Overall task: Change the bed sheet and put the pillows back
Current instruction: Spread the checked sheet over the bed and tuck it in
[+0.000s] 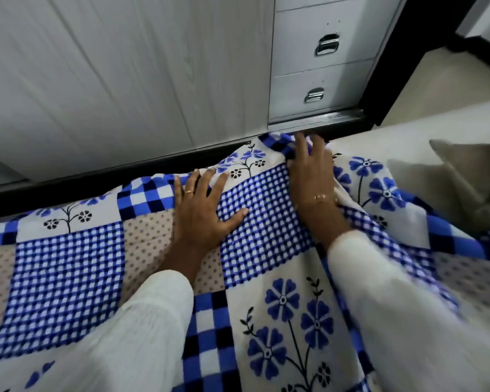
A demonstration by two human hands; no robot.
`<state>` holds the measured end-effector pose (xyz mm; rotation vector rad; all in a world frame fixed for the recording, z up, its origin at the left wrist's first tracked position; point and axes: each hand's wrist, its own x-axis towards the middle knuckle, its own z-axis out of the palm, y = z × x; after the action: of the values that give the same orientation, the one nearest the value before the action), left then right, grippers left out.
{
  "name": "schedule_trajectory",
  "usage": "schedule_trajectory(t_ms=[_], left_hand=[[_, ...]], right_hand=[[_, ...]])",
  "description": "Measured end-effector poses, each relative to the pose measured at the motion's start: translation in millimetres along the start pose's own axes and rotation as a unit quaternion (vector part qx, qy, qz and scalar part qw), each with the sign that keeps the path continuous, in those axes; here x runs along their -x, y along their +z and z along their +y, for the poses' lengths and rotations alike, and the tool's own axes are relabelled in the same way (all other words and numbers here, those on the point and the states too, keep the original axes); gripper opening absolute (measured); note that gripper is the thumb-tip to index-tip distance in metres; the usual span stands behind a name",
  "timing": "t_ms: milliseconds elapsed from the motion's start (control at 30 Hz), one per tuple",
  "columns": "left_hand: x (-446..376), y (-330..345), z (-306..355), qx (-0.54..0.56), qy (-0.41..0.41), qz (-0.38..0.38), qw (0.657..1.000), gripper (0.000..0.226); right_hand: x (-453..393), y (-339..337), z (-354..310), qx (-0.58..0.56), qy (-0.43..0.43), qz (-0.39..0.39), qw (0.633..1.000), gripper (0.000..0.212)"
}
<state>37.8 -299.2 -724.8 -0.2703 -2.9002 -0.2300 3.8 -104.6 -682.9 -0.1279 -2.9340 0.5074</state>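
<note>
A blue and white patchwork bed sheet (68, 264) with checks and flower prints covers the bed up to its far edge. My left hand (201, 210) presses flat on the sheet with fingers spread. My right hand (309, 165) lies further out at the sheet's bunched far edge, fingers straight, pushing the cloth toward the dark bed frame (125, 171). At the right, the sheet is rumpled and folded back off bare cream mattress (379, 140). A beige pillow (464, 171) lies on that bare part.
A white wardrobe (125, 66) with two drawers and metal handles (327, 45) stands tight against the bed's far side. Pale floor (441, 80) shows at the upper right past a black door frame.
</note>
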Motion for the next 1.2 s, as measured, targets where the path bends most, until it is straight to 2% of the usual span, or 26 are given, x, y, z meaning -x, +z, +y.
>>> schedule_trajectory(t_ms=[100, 133, 200, 300, 367, 433, 533, 633, 700, 767, 933, 1033, 1133, 1200], left_hand=[[-2, 0, 0, -0.034, -0.007, -0.025, 0.999, 0.085], [0, 1, 2, -0.054, -0.005, -0.028, 0.998, 0.087], [-1, -1, 2, -0.103, -0.003, -0.031, 0.994, 0.089], [8, -19, 24, -0.137, -0.002, -0.021, 0.99, 0.078], [30, -37, 57, -0.122, -0.043, -0.009, 0.992, 0.075], [79, -56, 102, -0.042, -0.074, 0.016, 0.996, 0.07], [181, -57, 152, 0.001, -0.037, 0.009, 0.999, 0.054], [281, -56, 185, 0.031, -0.005, -0.067, 0.997, 0.059], [336, -58, 202, 0.06, 0.004, -0.096, 0.994, 0.06], [377, -71, 218, 0.073, -0.008, -0.112, 0.991, 0.058], [433, -89, 248, 0.091, -0.032, -0.151, 0.984, 0.06], [461, -88, 267, 0.104, 0.015, -0.149, 0.983, 0.058], [490, -88, 289, 0.111, 0.075, -0.136, 0.982, 0.064], [506, -90, 300, 0.13, 0.088, -0.13, 0.979, 0.061]], right_hand=[[111, 0, 15, 0.007, 0.011, 0.044, 0.999, 0.052], [138, 0, 21, 0.026, 0.019, 0.033, 0.999, 0.055], [152, 8, 32, 0.038, 0.053, 0.011, 0.998, 0.059], [144, 5, 31, 0.049, 0.076, -0.012, 0.996, 0.063], [142, 5, 31, 0.057, 0.061, -0.081, 0.993, 0.064], [137, -4, 42, 0.042, 0.039, -0.163, 0.985, 0.068], [135, -37, 58, 0.038, 0.01, -0.235, 0.971, 0.069], [197, -57, 75, 0.049, -0.054, -0.195, 0.978, 0.058], [270, -54, 88, 0.025, -0.064, -0.107, 0.992, 0.066], [344, -52, 104, 0.014, -0.043, -0.075, 0.996, 0.063], [462, -83, 126, 0.04, 0.027, -0.051, 0.998, 0.067], [501, -96, 147, 0.059, 0.057, -0.061, 0.995, 0.067], [525, -112, 182, 0.089, 0.138, -0.072, 0.984, 0.062], [528, -126, 201, 0.106, 0.163, -0.101, 0.976, 0.072]])
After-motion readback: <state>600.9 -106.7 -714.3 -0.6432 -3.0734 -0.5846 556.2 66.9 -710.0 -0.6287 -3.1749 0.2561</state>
